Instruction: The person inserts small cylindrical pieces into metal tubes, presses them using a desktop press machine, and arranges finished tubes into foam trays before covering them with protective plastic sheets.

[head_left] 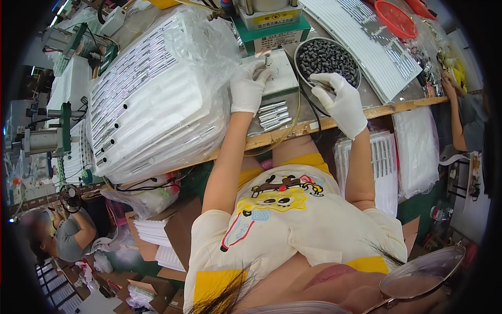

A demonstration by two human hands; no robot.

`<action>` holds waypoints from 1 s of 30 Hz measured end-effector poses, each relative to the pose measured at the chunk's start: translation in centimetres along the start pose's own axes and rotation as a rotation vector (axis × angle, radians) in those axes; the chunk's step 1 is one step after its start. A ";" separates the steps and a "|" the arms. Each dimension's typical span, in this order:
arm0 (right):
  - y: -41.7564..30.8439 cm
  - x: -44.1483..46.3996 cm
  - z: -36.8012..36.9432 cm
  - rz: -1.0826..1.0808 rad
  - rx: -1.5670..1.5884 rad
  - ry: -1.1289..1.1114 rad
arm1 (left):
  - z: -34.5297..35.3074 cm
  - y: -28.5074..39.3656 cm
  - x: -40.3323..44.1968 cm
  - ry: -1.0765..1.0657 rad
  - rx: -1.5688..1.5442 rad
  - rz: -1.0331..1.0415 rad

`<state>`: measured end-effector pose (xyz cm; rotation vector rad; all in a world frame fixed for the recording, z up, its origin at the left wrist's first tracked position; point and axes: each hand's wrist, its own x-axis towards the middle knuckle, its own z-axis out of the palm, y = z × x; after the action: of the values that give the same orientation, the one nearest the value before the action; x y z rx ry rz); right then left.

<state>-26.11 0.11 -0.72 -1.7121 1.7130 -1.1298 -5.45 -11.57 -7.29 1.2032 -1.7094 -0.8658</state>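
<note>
My left hand (248, 88), in a white glove, is at the left edge of the press's white base plate (281, 73), its fingertips curled beside a small upright metal piece (268, 60). Whether they grip it is hard to tell. My right hand (342, 102), gloved too, is at the front rim of a round bowl (328, 60) of small black parts, thumb and fingers closed round a thin dark piece (315, 83). Several short silver tubes (274, 116) lie near the bench edge, between my hands. The green and metal press (274, 36) stands behind the plate.
Plastic-wrapped trays of silver tubes (151, 94) fill the bench's left. Another ribbed white tray (361, 47) and a red basket (395, 20) are at the right. A cable runs over the wooden edge (261, 140). One person (73, 235) is at far left, another (465, 120) at far right.
</note>
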 end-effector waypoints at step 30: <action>-4.1 -0.4 -0.3 0.057 0.462 -0.227 | -4.9 8.8 -8.9 -0.473 -0.445 -0.156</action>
<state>-23.87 1.01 2.67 -1.4298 1.2380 -1.1461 -2.63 -0.80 0.24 0.8759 -1.6603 -1.6296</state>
